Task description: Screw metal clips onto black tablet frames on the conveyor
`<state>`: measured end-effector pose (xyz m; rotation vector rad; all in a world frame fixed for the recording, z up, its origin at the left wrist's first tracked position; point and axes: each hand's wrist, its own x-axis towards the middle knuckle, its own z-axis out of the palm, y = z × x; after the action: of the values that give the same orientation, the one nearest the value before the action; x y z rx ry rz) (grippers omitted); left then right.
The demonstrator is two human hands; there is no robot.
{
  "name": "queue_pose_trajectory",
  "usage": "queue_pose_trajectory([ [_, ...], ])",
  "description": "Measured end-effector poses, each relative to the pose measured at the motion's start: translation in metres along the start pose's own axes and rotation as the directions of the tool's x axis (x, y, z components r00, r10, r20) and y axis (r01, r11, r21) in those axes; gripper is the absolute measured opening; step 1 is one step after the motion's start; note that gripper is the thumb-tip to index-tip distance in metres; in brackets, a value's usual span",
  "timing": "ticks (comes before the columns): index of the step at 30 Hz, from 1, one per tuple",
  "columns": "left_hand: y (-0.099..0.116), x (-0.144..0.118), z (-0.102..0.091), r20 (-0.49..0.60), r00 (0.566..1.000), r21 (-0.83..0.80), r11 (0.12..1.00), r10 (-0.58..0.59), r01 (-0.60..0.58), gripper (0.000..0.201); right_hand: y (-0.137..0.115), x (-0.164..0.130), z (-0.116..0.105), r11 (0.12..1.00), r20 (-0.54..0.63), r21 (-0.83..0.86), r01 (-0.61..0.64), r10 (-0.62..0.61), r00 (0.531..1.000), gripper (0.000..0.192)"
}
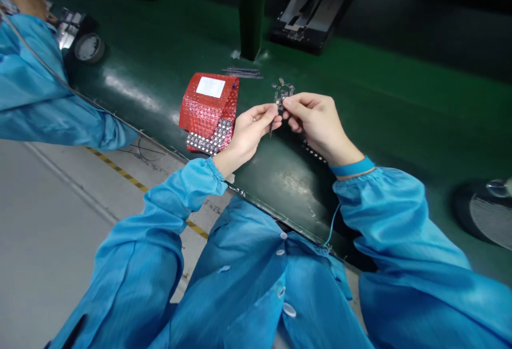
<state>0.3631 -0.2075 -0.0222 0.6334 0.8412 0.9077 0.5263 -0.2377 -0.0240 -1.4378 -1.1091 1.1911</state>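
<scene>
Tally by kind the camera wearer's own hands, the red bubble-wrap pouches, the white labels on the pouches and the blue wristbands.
Wearer's own hands: 2, left hand and right hand
Red bubble-wrap pouch: 1
White label: 1
Blue wristband: 1
Total: 5

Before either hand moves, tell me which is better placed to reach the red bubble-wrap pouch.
The left hand, probably: it is beside the red pouch, while the right hand is farther off, past the left. Both seem to pinch a small part, though.
</scene>
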Motion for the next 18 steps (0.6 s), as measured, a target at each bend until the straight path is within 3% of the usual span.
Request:
queue_pose_trajectory([
  [9,0.0,0.02,-0.004,0.005,0.974,-0.189,0.957,-0.225,0.221,0.022,0.009,0.025,0.0,0.97,0.059,0.12,-0.209,0.204,0.977,0.072],
  [18,0.008,0.025,-0.002,0.008,0.953,-0.267,0.918,-0.303,0.294,0.018,0.011,0.03,-0.003,0.974,0.065,0.105,-0.203,0.197,0.978,0.073],
])
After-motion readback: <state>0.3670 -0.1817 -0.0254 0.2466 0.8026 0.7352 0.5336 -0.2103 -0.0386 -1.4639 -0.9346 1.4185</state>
